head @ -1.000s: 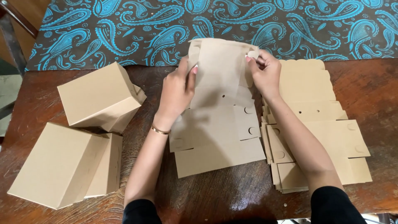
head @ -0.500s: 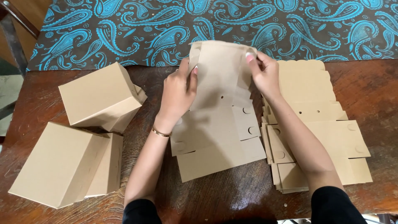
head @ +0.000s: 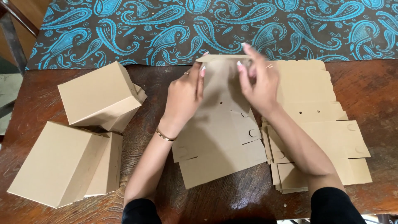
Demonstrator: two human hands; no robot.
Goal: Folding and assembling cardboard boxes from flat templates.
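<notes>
A dark reddish-brown wooden table fills most of the head view, and along its far edge lies a brown cloth printed with bright turquoise paisley swirls.

On the left near corner sits the largest package, a folded-up plain tan cardboard box, closed and resting flat, with a second tan piece leaning against its right side. Just beyond it, further from the person, a smaller assembled tan cardboard box sits tilted, one corner propped over the larger box's far edge. None of the packages shows a label that can be made out.

To the right lies a stack of flat, unfolded tan cardboard box blanks, their flaps spread out, with small round holes, half-moon cuts and a scalloped far edge.

In the middle, touching the stack's left side, is the flat tan cardboard blank being folded. Its near part lies on the table while its far panel is raised upright.

The left hand, with a thin gold bracelet at the wrist, grips the raised panel's left edge, fingers curled onto it. The right hand pinches the panel's top right part; it is slightly blurred. Both hands are clamped on the same blank, close together but not touching.
</notes>
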